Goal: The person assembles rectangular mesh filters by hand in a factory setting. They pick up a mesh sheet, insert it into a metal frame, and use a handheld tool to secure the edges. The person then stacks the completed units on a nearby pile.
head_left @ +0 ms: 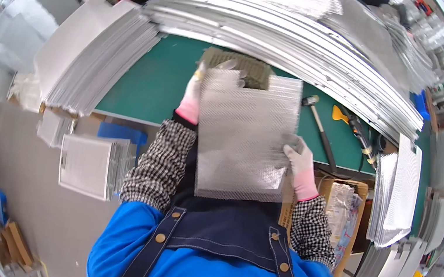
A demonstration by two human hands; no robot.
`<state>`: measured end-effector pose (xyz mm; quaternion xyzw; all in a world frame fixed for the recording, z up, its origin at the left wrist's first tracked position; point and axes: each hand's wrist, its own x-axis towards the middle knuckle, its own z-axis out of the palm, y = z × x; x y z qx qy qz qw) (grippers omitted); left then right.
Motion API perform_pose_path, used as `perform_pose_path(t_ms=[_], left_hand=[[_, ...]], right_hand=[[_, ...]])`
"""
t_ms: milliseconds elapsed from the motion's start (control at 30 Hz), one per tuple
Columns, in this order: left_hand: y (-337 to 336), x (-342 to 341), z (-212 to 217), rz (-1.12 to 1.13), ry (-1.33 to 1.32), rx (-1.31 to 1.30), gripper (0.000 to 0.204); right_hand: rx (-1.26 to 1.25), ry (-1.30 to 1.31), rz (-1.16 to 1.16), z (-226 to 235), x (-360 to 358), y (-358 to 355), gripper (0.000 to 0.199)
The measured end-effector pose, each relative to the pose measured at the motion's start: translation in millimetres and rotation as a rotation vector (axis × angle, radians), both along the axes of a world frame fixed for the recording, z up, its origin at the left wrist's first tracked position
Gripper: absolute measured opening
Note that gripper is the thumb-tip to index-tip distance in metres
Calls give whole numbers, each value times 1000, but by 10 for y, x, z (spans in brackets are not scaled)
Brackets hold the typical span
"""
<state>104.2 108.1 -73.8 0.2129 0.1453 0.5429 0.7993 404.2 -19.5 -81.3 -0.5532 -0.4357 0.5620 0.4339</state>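
Observation:
A rectangular sheet of silvery metal mesh [246, 137], with a notch cut in its top edge, is held up in front of me over the bench's near edge. My left hand [194, 95], in a white and pink glove, grips its left side near the upper corner. My right hand [301, 167], gloved the same way, has its thumb and fingers closed on the right edge, lower down. Behind the sheet's top lies a greenish-grey woven pad [255, 70], partly hidden by the sheet.
On the green bench [142, 83] lie a hammer [321, 132] and a black tool with a yellow tip [356, 132]. Long metal strips [287, 37] span the back. Stacked panels stand left [98, 51] and right [396, 193]. Below the bench is an open cardboard box [362, 205].

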Motion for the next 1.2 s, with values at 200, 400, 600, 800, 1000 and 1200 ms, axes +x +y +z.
perform_pose_path(t_ms=[200,400,600,800,1000,1200], left_hand=[[69,-166,-221,-50,-151,69,83],[43,-141,-109,51,62,76,89],[106,-39,-91,1,29,108,88],[-51,-197,-58,67,118,-43,81],[182,84,-71,-147,-109,-33,83],[-17,-258,-107,17,38,1,101]], right_hand=[[242,-527,355,436,420,321,25],[615,-730,-529,1938,2031,1693,34],[132,-1160,-683,1543,3364,2667,88],[107,-1449,-424,1300,3121,2943,52],[101,-1582,-647,1317,4057,2719,54],[-42,-1473,-470,1568,2590,3044,56]])
